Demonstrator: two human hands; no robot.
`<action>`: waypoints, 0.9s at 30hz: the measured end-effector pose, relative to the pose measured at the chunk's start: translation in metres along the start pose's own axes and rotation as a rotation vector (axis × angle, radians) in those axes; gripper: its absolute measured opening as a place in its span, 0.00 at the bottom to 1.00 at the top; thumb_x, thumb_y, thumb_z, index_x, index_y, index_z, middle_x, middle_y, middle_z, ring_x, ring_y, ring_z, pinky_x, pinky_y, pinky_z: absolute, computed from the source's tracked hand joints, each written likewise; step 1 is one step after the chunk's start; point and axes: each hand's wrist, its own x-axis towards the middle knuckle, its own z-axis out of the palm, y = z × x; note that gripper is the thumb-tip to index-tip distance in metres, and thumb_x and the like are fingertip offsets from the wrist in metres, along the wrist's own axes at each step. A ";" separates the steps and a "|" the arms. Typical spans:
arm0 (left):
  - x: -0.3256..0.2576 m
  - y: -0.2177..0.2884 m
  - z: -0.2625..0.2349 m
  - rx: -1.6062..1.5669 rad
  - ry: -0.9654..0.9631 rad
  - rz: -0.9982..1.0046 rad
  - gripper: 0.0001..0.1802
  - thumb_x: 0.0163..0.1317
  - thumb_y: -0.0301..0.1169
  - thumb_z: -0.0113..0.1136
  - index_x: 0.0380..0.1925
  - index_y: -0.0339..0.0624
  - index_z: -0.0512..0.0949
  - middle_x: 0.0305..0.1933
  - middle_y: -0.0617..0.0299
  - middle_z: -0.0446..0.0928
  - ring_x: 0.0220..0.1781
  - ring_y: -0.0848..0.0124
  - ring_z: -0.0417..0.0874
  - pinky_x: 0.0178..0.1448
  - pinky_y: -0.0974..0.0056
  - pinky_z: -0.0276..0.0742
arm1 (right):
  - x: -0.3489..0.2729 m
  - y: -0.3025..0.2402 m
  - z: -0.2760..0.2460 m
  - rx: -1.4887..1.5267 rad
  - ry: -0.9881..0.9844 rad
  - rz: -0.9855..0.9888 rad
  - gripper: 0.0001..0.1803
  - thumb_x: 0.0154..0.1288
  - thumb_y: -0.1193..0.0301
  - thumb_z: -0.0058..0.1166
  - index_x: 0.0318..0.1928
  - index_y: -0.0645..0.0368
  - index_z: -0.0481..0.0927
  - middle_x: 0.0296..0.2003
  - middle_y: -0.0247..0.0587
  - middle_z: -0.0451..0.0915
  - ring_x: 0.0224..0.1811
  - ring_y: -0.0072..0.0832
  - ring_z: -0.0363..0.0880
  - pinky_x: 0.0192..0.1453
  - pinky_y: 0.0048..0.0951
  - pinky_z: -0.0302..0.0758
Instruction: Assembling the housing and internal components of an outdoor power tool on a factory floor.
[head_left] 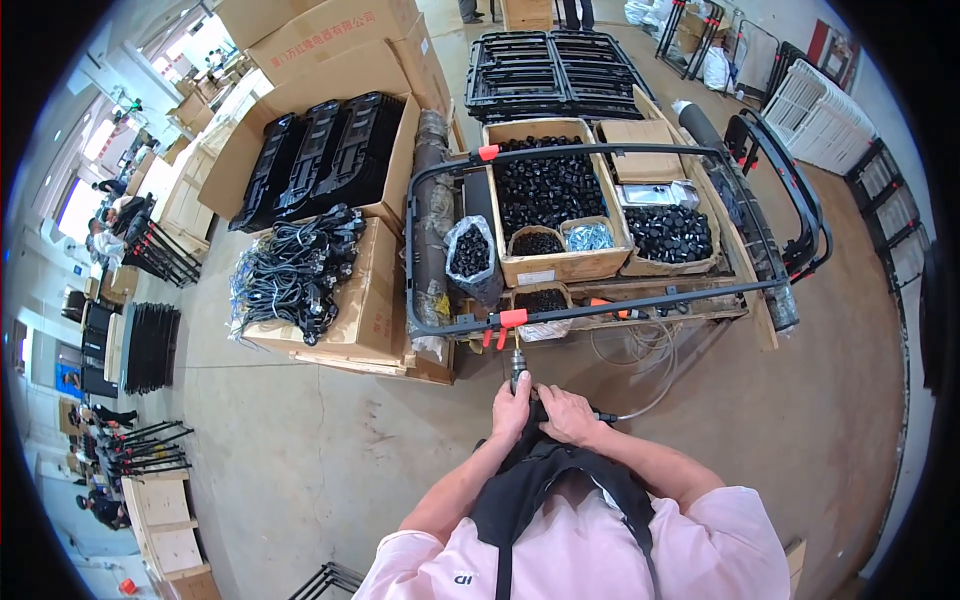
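Observation:
My left hand (511,408) is wrapped round the front of an air screwdriver (518,364), and my right hand (568,414) closes on its rear part, mostly hiding the body. The tool points away from me. Its bit reaches up to a red clamp (513,318) on the near bar of a black tubular frame (640,302); whether it touches a screw is too small to tell. Another red clamp (488,153) sits on the frame's far bar. The frame lies across the workbench, over boxes of parts. From the tool's right side runs a pale air hose (668,372).
Under the frame stand a carton of black caps (545,185), a bag of black parts (470,252) and a small box of silvery screws (589,236). Bundled cables (300,270) lie on a carton at left. Padded rollers (432,200) flank the boxes. Frames are stacked (555,75) beyond.

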 end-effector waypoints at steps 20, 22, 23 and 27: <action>0.016 0.011 0.007 0.140 0.030 -0.045 0.36 0.75 0.62 0.58 0.47 0.32 0.83 0.40 0.44 0.86 0.46 0.54 0.87 0.54 0.50 0.80 | 0.014 0.022 -0.002 0.029 0.006 -0.015 0.47 0.53 0.63 0.76 0.69 0.68 0.66 0.50 0.66 0.85 0.53 0.59 0.87 0.58 0.52 0.83; 0.017 0.012 0.008 0.136 0.015 -0.038 0.36 0.75 0.62 0.58 0.47 0.32 0.83 0.41 0.43 0.86 0.47 0.53 0.88 0.55 0.49 0.80 | 0.016 0.023 -0.001 0.034 0.008 -0.021 0.47 0.53 0.63 0.76 0.69 0.68 0.66 0.50 0.66 0.85 0.53 0.59 0.87 0.58 0.53 0.83; 0.017 0.013 0.008 0.137 0.019 -0.037 0.36 0.75 0.62 0.58 0.47 0.32 0.83 0.41 0.43 0.86 0.47 0.53 0.88 0.55 0.49 0.80 | 0.017 0.023 -0.002 0.029 0.011 -0.021 0.47 0.53 0.63 0.76 0.69 0.68 0.66 0.49 0.66 0.85 0.53 0.59 0.87 0.58 0.52 0.83; 0.018 0.021 0.010 0.156 0.031 -0.031 0.36 0.75 0.62 0.58 0.48 0.32 0.82 0.43 0.42 0.86 0.48 0.51 0.88 0.56 0.49 0.80 | 0.019 0.027 -0.003 0.031 0.013 -0.020 0.48 0.53 0.63 0.76 0.70 0.68 0.65 0.49 0.67 0.86 0.53 0.59 0.87 0.58 0.53 0.83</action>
